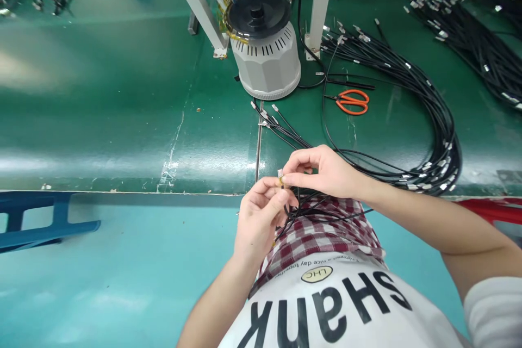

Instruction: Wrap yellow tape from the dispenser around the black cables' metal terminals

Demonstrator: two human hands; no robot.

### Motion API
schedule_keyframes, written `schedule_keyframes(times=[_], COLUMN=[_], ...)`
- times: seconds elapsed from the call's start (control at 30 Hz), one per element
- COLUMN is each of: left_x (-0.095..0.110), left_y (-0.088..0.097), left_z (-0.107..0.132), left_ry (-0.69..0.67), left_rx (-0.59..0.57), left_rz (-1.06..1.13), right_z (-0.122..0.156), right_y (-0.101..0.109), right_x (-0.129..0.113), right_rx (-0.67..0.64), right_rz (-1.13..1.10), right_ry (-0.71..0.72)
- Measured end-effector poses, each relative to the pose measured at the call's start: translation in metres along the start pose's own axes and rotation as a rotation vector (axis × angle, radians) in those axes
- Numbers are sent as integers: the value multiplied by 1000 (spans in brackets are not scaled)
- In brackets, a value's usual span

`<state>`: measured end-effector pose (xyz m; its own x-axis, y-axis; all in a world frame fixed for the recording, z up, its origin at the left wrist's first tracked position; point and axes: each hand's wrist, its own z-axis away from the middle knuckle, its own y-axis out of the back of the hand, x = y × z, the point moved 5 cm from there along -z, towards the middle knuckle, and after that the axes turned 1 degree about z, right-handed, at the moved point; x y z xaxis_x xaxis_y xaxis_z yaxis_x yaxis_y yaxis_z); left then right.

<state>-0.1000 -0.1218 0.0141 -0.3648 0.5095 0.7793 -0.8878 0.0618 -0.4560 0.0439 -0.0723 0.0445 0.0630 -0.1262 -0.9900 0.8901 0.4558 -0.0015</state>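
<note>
Cable work fills both hands: the left hand (pixel 259 223) and right hand (pixel 322 171) close their fingers (pixel 291 179) firmly on a small metal terminal (pixel 280 175) at the end of a thin black cable (pixel 299 209). The terminal sits over a checked cloth (pixel 322 234) in the lap, just off the edge of the green counter (pixel 122 119). The step in hand looks like fine fingertip work on that end, and the next move calls for a steady pinch. Beyond lie a large cable coil (pixel 440 141), orange scissors (pixel 351 101) and a gray round machine (pixel 267 62).
</note>
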Motion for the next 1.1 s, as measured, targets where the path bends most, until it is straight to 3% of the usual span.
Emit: schedule_keyframes(times=[0.2,0.43,0.57,0.9,1.0,1.1], left_x=[5,6,4,1,1,4], left_y=[5,-5,-5,5,8,15], left_z=[6,5,1,-9,-8,-3], left_ry=[-85,-85,-70,6,5,-18], left_rx=[85,-8,-78,-147,-132,-73], left_rz=[-54,27,42,113,94,68], right_z=[9,-8,-17,-24,-25,-29], right_y=[-2,-8,-10,-7,-6,1], right_x=[-17,-2,6,4,2,0], right_rx=[97,-190,-217,-98,-106,-115], right_rz=[119,-276,-364,-56,14,315], right_ry=[143,-54,-100,-3,99,198])
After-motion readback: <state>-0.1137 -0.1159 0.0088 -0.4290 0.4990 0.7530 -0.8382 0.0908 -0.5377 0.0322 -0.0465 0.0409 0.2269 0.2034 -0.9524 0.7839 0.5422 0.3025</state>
